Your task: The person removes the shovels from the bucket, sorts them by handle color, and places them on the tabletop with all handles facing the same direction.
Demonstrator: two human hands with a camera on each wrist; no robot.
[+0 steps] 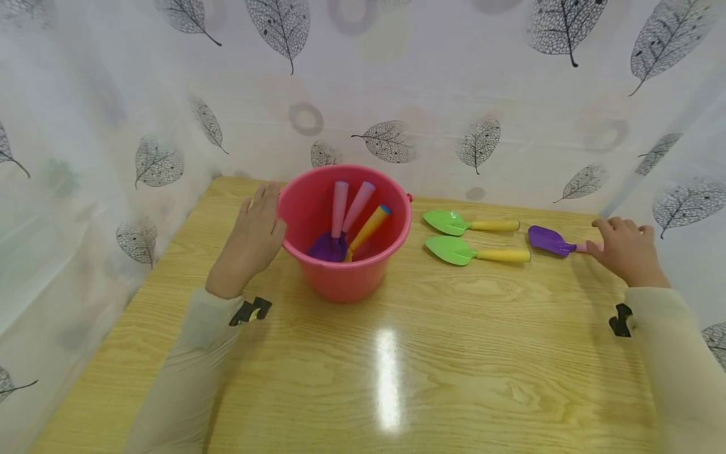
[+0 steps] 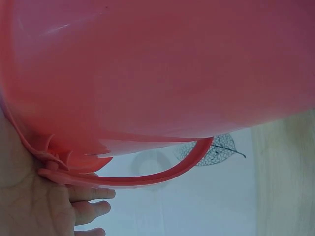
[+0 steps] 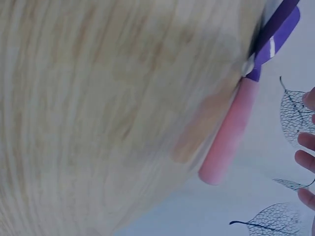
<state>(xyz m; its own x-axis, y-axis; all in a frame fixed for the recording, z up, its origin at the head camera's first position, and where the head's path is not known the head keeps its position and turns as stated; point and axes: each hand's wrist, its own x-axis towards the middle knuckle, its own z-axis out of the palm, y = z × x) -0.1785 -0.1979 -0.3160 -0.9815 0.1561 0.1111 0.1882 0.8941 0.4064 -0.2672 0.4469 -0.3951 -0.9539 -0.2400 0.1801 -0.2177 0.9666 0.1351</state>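
Note:
My left hand [image 1: 254, 236] lies with straight fingers against the left rim of a red plastic bucket [image 1: 347, 282]. The left wrist view has that palm beside the handle joint, with the bucket's curved handle [image 2: 142, 181] hanging below the rim. On the far right, my right hand [image 1: 629, 251] hovers over the pink grip of a small purple shovel [image 1: 549, 241]. Its spread fingers stand apart from the pink grip [image 3: 229, 132] in the right wrist view. Inside the bucket lean two pink-handled purple tools [image 1: 339, 208] and one with a yellow-orange handle [image 1: 370, 228].
Between bucket and purple shovel, two green trowels with yellow handles, a rear one [image 1: 448, 222] and a front one [image 1: 450, 250], lie side by side. A leaf-patterned curtain [image 1: 431, 94] borders the wooden table [image 1: 454, 366] at the back and sides.

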